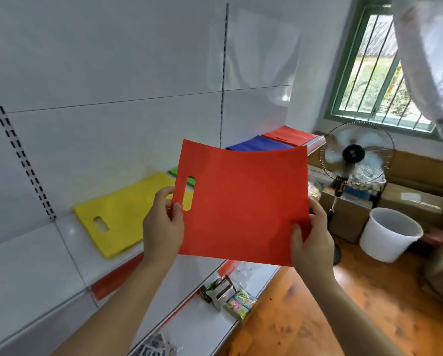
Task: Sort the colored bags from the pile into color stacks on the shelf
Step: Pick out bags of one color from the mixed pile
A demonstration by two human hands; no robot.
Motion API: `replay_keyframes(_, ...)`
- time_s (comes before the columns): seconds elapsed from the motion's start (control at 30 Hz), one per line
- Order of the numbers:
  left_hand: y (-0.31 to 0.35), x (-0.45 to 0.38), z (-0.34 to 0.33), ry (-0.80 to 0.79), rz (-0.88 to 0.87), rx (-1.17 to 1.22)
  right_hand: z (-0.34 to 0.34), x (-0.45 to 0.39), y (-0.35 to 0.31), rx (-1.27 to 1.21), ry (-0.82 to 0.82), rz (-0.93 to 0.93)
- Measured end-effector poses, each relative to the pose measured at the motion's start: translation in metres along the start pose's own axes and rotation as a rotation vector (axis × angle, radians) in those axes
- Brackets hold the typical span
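A round wire-caged pedestal fan (356, 153) stood at three o'clock on the wooden plank floor (292, 319), with a white plastic bucket (390, 233) just beside it at four o'clock. Brown cardboard boxes (418, 194) sat behind them under a green-framed barred window (369, 73) at one o'clock. Small green and white snack packets (228, 296) lay on the lower white shelf board (205, 327) at six o'clock.

Head camera looks forward and down, close above the shelf (69, 242).
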State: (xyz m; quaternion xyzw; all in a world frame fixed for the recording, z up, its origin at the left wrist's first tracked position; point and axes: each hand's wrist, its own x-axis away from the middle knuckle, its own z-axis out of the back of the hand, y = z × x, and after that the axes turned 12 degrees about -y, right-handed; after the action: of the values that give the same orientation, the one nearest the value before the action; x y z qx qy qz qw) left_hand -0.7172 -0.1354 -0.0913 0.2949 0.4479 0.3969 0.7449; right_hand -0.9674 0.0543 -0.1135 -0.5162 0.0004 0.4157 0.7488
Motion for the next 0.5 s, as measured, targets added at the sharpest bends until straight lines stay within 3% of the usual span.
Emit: replay_keyframes(0.5, 0.042, -0.165, -0.248, -0.272, -0.095, 0.064, 0.071, -0.166, 0.129, 0.334, 0.132, -0.042)
